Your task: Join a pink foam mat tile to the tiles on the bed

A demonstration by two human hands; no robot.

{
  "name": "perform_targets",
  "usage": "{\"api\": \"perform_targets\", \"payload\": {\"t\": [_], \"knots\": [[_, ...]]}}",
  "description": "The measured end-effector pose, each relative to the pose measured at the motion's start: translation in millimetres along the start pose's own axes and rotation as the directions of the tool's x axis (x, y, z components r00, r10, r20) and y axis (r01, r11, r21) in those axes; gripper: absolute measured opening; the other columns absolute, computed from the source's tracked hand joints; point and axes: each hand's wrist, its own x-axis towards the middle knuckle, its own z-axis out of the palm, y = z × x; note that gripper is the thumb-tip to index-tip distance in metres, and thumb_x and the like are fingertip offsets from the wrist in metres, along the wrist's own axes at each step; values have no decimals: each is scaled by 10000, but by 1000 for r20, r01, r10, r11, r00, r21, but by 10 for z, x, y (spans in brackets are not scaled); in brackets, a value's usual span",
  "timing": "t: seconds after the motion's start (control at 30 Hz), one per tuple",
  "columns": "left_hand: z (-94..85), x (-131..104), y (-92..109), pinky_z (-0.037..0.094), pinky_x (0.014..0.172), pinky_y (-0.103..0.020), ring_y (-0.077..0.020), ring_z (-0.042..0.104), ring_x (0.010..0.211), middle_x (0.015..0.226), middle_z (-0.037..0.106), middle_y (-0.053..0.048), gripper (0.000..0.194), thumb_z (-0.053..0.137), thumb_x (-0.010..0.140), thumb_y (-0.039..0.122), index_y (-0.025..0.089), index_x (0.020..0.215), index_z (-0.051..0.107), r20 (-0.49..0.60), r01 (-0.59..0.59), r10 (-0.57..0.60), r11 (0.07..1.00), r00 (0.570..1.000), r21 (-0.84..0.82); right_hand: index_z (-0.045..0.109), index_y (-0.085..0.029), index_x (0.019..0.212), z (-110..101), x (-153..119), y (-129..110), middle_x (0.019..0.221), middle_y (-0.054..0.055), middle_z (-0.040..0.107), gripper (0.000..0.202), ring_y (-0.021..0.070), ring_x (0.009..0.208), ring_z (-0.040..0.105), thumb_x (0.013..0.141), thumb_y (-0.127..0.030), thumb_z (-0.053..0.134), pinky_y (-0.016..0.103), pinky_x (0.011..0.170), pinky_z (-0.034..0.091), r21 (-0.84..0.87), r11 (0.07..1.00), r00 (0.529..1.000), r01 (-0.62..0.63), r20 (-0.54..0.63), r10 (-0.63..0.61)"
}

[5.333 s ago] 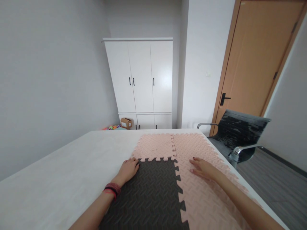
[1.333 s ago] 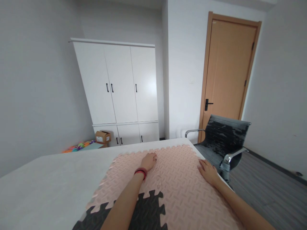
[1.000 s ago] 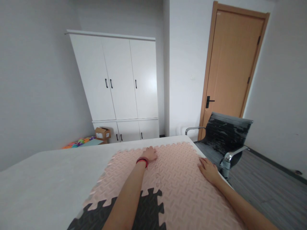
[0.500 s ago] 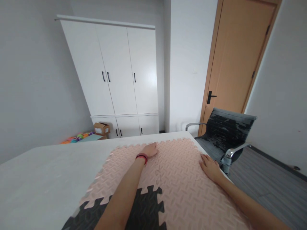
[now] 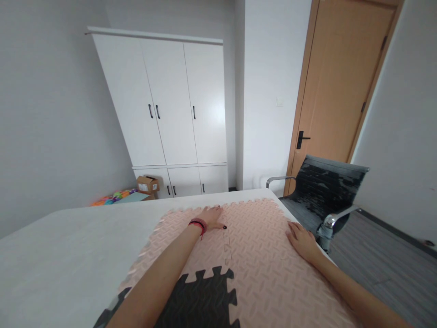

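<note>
Pink foam mat tiles (image 5: 259, 246) with jigsaw edges lie on the white table, joined along a seam that runs away from me. A dark grey tile (image 5: 201, 300) borders them at the near side. My left hand (image 5: 209, 217), with red bands at the wrist, lies palm down on the pink mat beside the seam, thumb spread out across it. On the mat's right edge rests my right hand (image 5: 301, 239), fingers extended and holding nothing.
The white table (image 5: 68, 255) extends to the left. A black chair (image 5: 327, 187) stands against its right side. Behind are a white cabinet (image 5: 177, 105), a cardboard box (image 5: 147, 184), colourful items (image 5: 114, 197) and a wooden door (image 5: 337, 82).
My left hand has gone from a closed, bent shape at the seam to a flat one with the thumb apart, slightly further left. My right hand stays at the mat's edge.
</note>
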Motion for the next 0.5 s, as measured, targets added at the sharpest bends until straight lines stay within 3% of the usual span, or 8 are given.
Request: {"api": "perform_targets", "payload": {"t": [0.1,0.23,0.37,0.5], "knots": [[-29,-49,104,124,1120,-614,-323,234,1368,1493,264,-133,878,520,703,694,207,1385,259,7,-20,20,999,1000,27,432,-162,1309,-5,-4,0,1377,104,441,529,238,1249,407,882,-416,251,480,1026,281,3,1000,1000,12,-8,-12],[79,-189,218,205,1099,-607,-339,239,1366,1494,255,-168,1030,507,610,790,178,1393,239,45,-9,7,999,999,42,436,-160,1308,10,0,18,1374,108,446,538,242,1249,412,881,-427,247,475,1016,295,-4,1000,999,23,-27,-23],[121,-297,317,187,1089,-629,-373,208,1371,1493,234,-205,1153,519,530,833,141,1400,212,8,17,-18,997,1000,71,438,-155,1305,-5,-10,8,1372,110,447,539,247,1245,415,878,-425,248,495,1013,296,-3,1000,999,17,-33,-17],[-1,-447,453,150,1107,-599,-356,235,1364,1475,276,-210,1066,551,584,769,114,1377,271,-71,2,6,995,997,102,432,-146,1311,-46,-41,-26,1363,116,456,541,246,1239,423,876,-412,253,493,1017,291,-6,1000,1000,15,-25,-15]]}}
